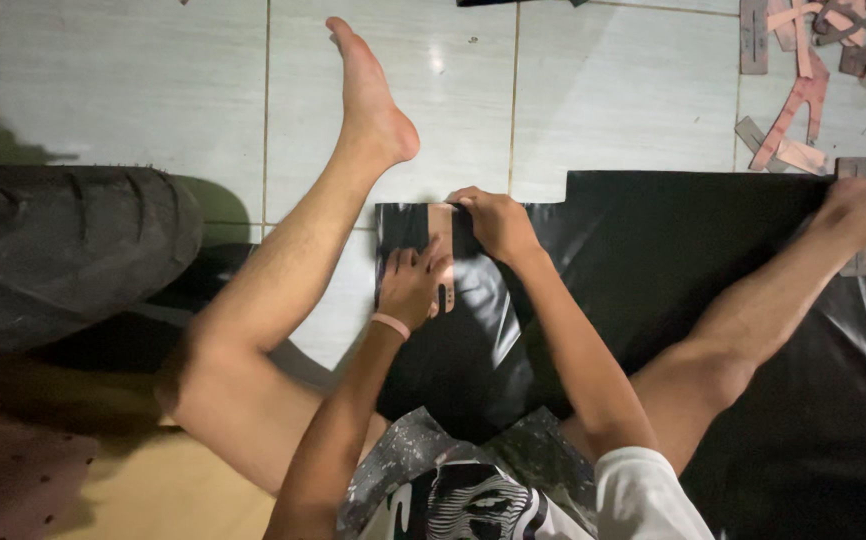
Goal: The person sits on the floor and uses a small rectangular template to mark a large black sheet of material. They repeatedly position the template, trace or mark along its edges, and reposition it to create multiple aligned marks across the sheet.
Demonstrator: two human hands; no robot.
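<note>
Both hands—left hand (415, 285) flat/open, right hand (493, 222) pinching—hold template (442, 240) on black sheet (653, 260); slip risk w/ glossy surface.

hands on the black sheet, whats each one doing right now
Left hand: flat, pressing the tan template onto the black sheet.
Right hand: fingers curled at the template's top edge; grip cannot be told.

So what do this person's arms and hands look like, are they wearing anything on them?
Both arms are bare from the short sleeves down, with no gloves. The left hand has a thin pink band around its wrist. The right hand shows no band, watch or ring that I can make out. The right arm comes out of a white short sleeve; the shirt front is dark with a pale speckled print.
</note>
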